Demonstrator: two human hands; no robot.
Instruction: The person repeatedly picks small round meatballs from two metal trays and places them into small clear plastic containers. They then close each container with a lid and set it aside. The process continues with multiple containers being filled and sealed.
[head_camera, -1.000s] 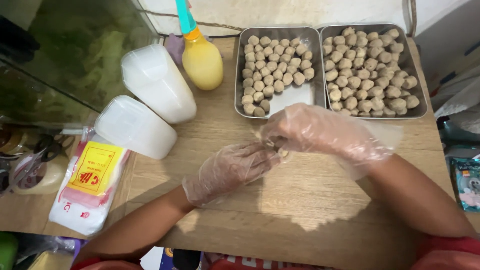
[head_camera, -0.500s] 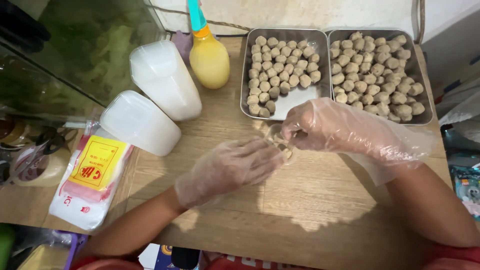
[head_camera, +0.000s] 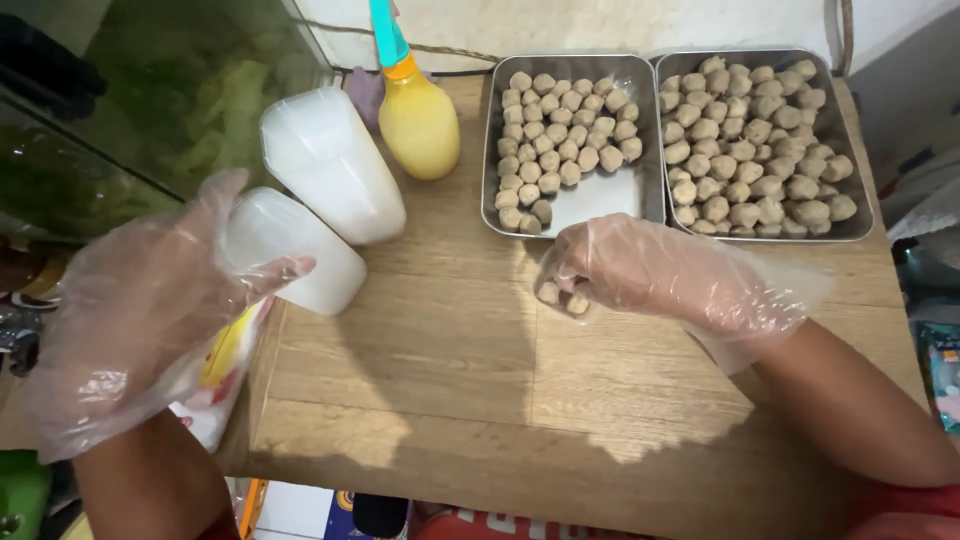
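Meatballs (head_camera: 560, 296), two or three small tan ones, sit pinched in the curled fingers of the right hand (head_camera: 640, 268), just in front of the left tray (head_camera: 640, 200) and low over the wooden table (head_camera: 450, 380). That hand wears a loose clear plastic glove and is closed around them, knuckles up.

The left tray, a shallow steel pan, is roughly two-thirds full of the same balls, with a bare patch of metal at its near right corner. Touching its right wall is the right tray (head_camera: 860, 215), packed almost edge to edge.

The left hand (head_camera: 140, 310), gloved the same way, is spread wide with fingers apart and holds nothing; it hovers well to the left of the left tray, at the table's edge, over a white packet (head_camera: 215, 400) with red and yellow print. Its fingertips overlap the nearer of two white plastic tubs (head_camera: 300, 255); whether they touch it cannot be told. The second tub (head_camera: 330, 160) lies tilted just behind the first. Between that tub and the left tray stands a yellow squeeze bottle (head_camera: 418, 120) with a teal nozzle.
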